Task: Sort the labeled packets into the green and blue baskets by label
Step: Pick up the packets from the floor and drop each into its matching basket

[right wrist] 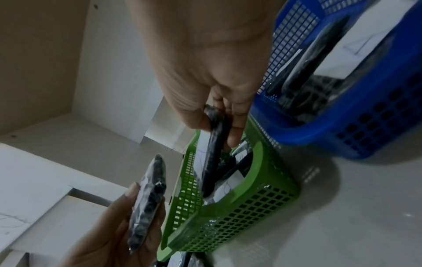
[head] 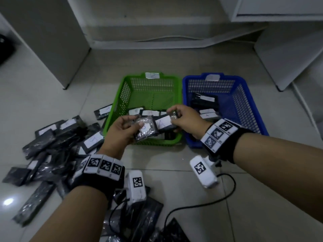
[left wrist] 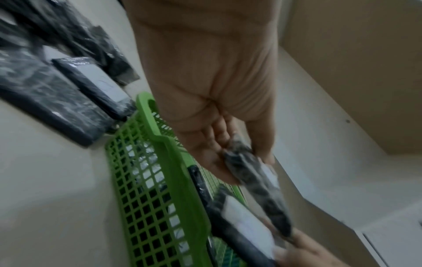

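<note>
— Nearest: left hand (head: 120, 131) gripping one packet (head: 145, 128) above the green basket (head: 122, 95).
— Right hand (head: 187, 119) pinching another packet (head: 165, 124), just beside the blue basket (head: 244, 95).

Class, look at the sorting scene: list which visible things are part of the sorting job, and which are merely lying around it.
Part of the job:
left hand gripping a packet
right hand gripping a second packet
green basket
blue basket
pile of unsorted packets

Just lying about:
white cabinets
black cable
floor tiles
</note>
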`<control>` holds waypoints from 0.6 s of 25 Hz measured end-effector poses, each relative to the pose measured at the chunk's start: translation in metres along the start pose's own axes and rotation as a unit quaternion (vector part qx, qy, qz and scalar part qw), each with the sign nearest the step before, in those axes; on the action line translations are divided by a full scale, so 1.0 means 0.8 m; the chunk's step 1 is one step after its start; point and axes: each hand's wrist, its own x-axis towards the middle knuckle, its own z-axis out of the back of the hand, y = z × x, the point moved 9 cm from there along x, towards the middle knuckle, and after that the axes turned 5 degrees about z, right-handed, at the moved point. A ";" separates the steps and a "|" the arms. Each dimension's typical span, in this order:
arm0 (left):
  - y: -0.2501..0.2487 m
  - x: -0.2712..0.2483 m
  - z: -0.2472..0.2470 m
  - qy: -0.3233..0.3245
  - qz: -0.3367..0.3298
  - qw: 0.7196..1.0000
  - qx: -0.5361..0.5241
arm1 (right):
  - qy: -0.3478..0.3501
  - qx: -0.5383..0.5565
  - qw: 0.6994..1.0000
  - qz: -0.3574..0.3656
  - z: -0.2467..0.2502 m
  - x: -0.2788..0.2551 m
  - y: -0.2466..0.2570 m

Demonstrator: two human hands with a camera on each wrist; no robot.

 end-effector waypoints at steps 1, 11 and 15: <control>0.002 0.003 0.012 -0.022 -0.004 1.000 -0.019 | 0.025 -0.050 0.998 0.014 -0.017 0.007 0.002; -0.010 0.025 0.020 -0.088 -0.072 0.993 0.043 | -0.070 -0.044 0.996 0.028 -0.002 0.002 -0.005; 0.004 0.047 -0.010 -0.067 -0.066 0.957 0.273 | -0.177 0.007 0.984 -0.013 0.048 -0.008 -0.026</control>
